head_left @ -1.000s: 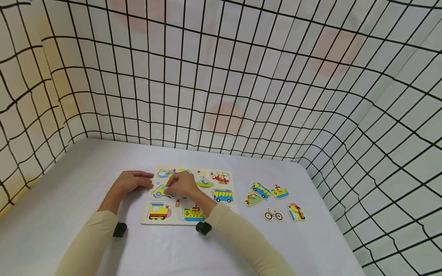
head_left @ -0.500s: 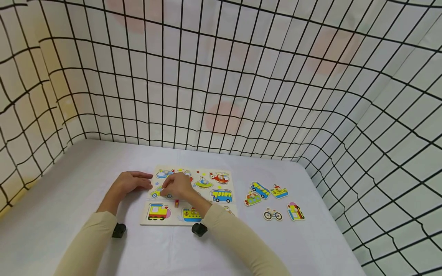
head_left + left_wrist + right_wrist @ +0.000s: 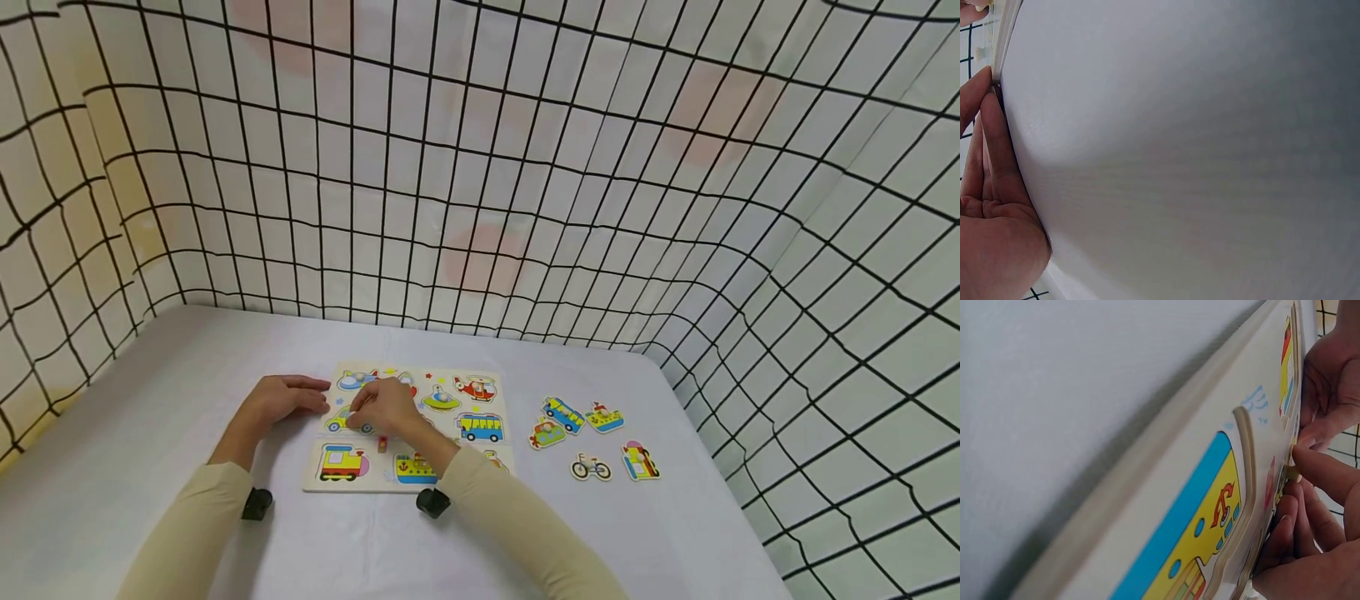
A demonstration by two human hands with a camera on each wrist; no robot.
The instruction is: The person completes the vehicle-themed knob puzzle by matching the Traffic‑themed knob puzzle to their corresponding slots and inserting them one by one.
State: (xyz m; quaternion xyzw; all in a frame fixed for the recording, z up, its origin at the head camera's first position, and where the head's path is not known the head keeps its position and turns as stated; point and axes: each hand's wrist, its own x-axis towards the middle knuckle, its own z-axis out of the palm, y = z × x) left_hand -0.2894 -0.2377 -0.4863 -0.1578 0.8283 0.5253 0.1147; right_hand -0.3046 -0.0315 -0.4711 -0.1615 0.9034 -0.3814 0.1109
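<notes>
A wooden peg puzzle board [image 3: 310,483] with printed vehicle pictures lies on the table. My right hand [image 3: 390,408] pinches a yellow car puzzle piece [image 3: 340,420] between thumb and fingers, over the car spot at the board's left side. In the right wrist view, a small yellowish bit of that piece [image 3: 1292,470] shows between the fingertips; the rest is hidden by the fingers. My left hand [image 3: 276,398] rests on the table with fingers extended, fingertips right at the board's left edge. The left wrist view shows the left hand [image 3: 997,187] lying beside that edge.
To the board's right lie loose pieces: a blue bus [image 3: 564,415], a ship [image 3: 604,418], a green-and-yellow piece [image 3: 547,433], a bicycle [image 3: 591,467] and a train [image 3: 641,461]. A black grid net [image 3: 420,175] stands behind and around the table.
My right hand has shifted slightly left over the car spot, then stayed nearly still. The left hand keeps its place at the board's edge.
</notes>
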